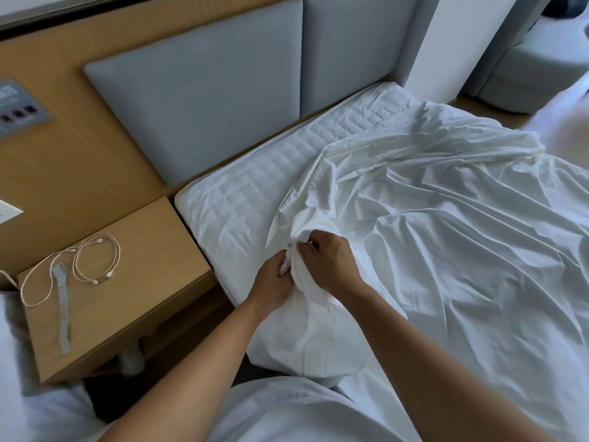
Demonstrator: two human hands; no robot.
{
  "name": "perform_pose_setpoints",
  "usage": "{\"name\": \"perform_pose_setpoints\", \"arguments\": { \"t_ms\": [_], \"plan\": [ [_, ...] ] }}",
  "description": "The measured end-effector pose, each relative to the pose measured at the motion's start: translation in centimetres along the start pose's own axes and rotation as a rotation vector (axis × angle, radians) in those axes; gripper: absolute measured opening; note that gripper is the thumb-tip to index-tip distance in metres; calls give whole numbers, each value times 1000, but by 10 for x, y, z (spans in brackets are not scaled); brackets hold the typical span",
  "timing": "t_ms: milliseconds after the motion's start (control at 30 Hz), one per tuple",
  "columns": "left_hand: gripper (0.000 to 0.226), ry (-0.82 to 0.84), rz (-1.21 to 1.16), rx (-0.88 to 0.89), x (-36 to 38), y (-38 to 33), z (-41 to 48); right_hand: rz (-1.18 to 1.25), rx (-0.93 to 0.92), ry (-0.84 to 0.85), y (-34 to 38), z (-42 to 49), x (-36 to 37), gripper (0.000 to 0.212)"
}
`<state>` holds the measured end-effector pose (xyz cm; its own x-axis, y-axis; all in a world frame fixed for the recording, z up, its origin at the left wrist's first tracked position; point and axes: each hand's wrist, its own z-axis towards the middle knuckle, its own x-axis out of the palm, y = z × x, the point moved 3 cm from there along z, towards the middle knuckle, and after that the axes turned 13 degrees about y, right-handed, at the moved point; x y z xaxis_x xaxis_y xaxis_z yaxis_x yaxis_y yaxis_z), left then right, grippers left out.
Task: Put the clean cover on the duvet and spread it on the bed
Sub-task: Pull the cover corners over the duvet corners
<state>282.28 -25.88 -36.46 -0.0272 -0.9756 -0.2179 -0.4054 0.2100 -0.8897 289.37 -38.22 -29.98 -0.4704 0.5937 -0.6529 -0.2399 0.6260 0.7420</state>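
Both hands pinch a bunched corner of the white cover (pixel 430 218), left hand (pixel 274 279) touching right hand (pixel 331 260); the rest spreads rumpled over the bed (pixel 229 202) beyond and right of them.

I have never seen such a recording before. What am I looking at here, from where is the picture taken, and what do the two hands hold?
There is no machine here: a person works with bare hands. The single picture comes from a camera worn on the head, looking forward and down, so the arms enter from below.

The left hand and the right hand both pinch a bunched corner of the white duvet cover, which lies crumpled over the bed. Beyond it the quilted mattress pad is bare, up to the grey headboard cushions.

Left of the bed stands a wooden bedside table with coiled white cables and a grey strap on it.
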Motion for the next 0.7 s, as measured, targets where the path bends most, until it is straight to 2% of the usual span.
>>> {"name": "perform_pose_setpoints", "arguments": {
  "t_ms": [100,167,200,233,267,300,333,367,400,433,500,567,633,700],
  "plan": [
    [16,-12,139,-7,-2,-5,2,-57,-305,-86,27,-7,-1,32],
    [23,6,78,-16,-3,0,1,-22,-433,35,34,-11,10,27],
    [26,32,3,-11,-3,2,-2,96,-382,142,29,-11,14,24],
    [23,45,-61,-13,-3,3,-5,299,-256,228,22,-11,14,21],
    [18,29,-57,14,-4,4,-6,492,-101,219,9,-10,13,19],
    [13,5,-49,35,-6,3,-6,598,58,113,-4,-10,10,19],
    [11,-10,-16,39,-6,0,-4,546,197,5,-17,-8,5,16],
    [12,-26,-7,31,-5,-1,-3,419,339,-34,-29,-7,0,11],
    [13,-31,1,33,-4,-3,-2,335,464,17,-37,-7,-1,23],
    [15,-41,-8,55,-2,-5,-2,375,601,141,-45,-7,2,39],
    [17,-91,19,103,-1,-5,-2,781,812,390,-51,-9,17,62],
    [18,-106,121,157,-1,-8,-4,1003,806,435,-56,-6,29,55],
    [20,-137,242,228,1,-12,-9,1095,804,333,-61,-2,37,41],
    [10,-230,358,290,4,-14,-20,1190,808,213,-63,0,42,36]
  ]
}}
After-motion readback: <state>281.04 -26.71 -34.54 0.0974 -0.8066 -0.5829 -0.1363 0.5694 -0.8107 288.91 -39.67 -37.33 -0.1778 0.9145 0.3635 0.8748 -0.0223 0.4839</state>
